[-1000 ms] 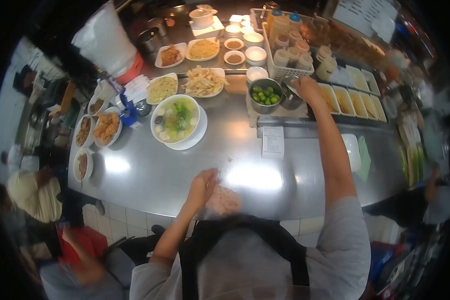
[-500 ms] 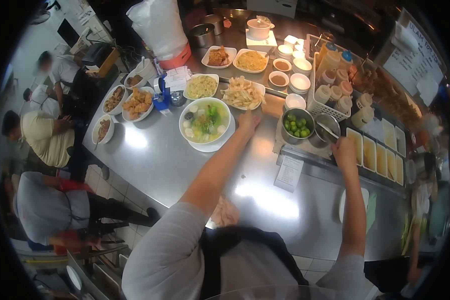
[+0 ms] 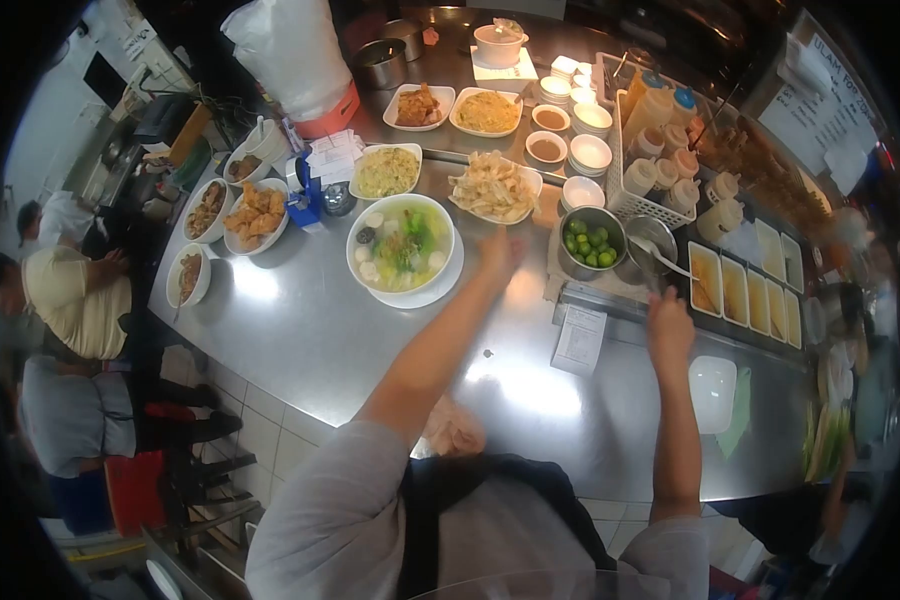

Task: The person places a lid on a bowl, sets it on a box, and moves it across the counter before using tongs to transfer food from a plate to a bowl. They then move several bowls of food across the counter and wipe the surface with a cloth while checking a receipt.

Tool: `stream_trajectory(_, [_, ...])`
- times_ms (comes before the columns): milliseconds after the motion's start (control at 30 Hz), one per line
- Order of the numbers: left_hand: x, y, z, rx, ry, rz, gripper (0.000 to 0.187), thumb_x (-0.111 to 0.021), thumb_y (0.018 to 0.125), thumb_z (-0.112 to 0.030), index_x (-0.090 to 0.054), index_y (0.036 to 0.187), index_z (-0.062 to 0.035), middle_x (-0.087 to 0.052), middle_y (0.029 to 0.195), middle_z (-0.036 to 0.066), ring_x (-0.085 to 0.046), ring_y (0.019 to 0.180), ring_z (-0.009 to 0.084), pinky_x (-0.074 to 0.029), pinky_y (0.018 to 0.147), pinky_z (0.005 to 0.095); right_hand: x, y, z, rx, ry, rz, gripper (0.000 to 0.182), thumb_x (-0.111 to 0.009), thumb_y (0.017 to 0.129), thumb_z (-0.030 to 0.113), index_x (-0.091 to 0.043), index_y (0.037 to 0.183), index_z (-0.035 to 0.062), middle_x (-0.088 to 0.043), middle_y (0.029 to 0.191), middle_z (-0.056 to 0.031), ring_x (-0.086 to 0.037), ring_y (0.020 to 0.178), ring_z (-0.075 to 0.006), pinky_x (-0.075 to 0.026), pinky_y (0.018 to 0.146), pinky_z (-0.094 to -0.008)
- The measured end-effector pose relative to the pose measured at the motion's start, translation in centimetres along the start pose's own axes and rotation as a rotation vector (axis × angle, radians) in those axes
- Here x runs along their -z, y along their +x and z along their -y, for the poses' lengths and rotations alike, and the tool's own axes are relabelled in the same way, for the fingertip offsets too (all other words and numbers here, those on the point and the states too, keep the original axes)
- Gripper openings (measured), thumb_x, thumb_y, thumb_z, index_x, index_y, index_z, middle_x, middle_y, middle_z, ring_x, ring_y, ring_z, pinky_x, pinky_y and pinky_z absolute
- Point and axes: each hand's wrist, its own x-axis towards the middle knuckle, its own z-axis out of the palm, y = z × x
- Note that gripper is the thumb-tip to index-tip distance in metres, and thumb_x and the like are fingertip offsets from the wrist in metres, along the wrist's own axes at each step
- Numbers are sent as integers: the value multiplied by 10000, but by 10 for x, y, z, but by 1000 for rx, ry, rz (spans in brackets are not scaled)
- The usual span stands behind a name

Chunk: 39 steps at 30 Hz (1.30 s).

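Observation:
My left hand (image 3: 497,252) stretches forward over the steel counter (image 3: 320,330), fingers apart, empty, just right of a white bowl of soup with greens and fish balls (image 3: 400,243). A plate of fried strips (image 3: 492,187) lies just beyond it. My right hand (image 3: 670,325) hovers near the counter's raised ledge, below a metal cup with a spoon (image 3: 650,240). It is blurred and its fingers look curled. A metal bowl of limes (image 3: 590,243) sits between the two hands.
Several plates and bowls of food crowd the counter's far and left side. A white basket of sauce bottles (image 3: 660,160) and a row of sauce trays (image 3: 745,295) stand at right. A receipt (image 3: 580,338), a white dish (image 3: 712,392) and a pink cloth (image 3: 450,430) lie nearer. People sit at left (image 3: 60,290).
My left hand went from the counter's near edge out to beside the soup bowl. My right hand pulled back from the metal cup toward me. My view shifted left.

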Motion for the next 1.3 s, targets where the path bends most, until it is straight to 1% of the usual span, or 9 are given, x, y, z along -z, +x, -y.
stream_trajectory(67, [10,-55,-2,9,276,123,367,-371,933,-235,-365,1202,15,-544,1038,158,-572,858,225,-482,773,324,-10,-7,4,-61,-56,0,384,-447,892,289,-441,1138,-5,-554,932,-207,-608,729,-360,-491,605,-444])
stream_trajectory(200, [89,-129,-8,-291,596,384,409,-489,894,-220,-398,1249,-39,-564,971,93,-560,744,145,-474,668,242,-7,-15,17,-117,-61,-65,389,-447,891,294,-432,1158,11,-557,912,-193,-606,716,-368,-492,591,-444])
stream_trajectory(433, [270,-187,-91,-782,763,-271,257,-482,882,-112,-469,1125,-26,-493,812,17,-469,663,64,-402,550,206,-24,-8,11,-82,-135,20,363,-459,885,290,-439,1161,56,-576,869,-172,-606,707,-361,-490,566,-438])
stream_trajectory(467, [299,-184,-96,-855,835,-380,242,-473,876,-88,-464,1110,-24,-498,808,23,-482,640,60,-384,506,197,-8,-2,23,-44,-99,-128,354,-465,883,289,-457,1149,56,-579,856,-171,-605,707,-356,-486,566,-439])
stream_trajectory(533, [326,-194,-101,-779,790,-450,208,-460,870,-70,-478,1070,-14,-494,753,14,-461,589,59,-385,487,200,21,7,55,50,-28,-345,342,-511,863,304,-515,1098,55,-587,840,-158,-597,691,-343,-473,568,-427])
stream_trajectory(733, [332,-194,-103,-698,728,-491,118,-459,863,-57,-494,960,1,-496,677,10,-444,513,59,-372,434,197,-7,52,175,714,-49,-244,276,-635,726,225,-590,949,69,-574,774,-80,-583,717,-232,-476,568,-335])
stream_trajectory(833, [339,-189,-101,-675,693,-495,87,-471,872,-67,-493,934,-9,-499,675,7,-454,528,58,-373,444,192,-18,62,215,834,-123,-189,215,-642,697,204,-611,868,79,-585,787,-65,-587,719,-222,-480,568,-329])
stream_trajectory(1067, [354,-184,-93,-642,620,-457,96,-477,868,-69,-529,915,-2,-530,689,16,-473,542,61,-404,459,189,-21,82,235,791,-175,-26,175,-635,706,207,-643,848,105,-596,728,-69,-591,712,-228,-477,582,-343])
stream_trajectory(1300, [339,-191,-100,-635,618,-443,84,-481,866,-60,-538,909,-16,-541,712,22,-479,564,63,-401,465,190,-24,110,187,354,297,221,287,-644,737,306,-669,983,160,-633,771,-130,-608,714,-276,-466,642,-365])
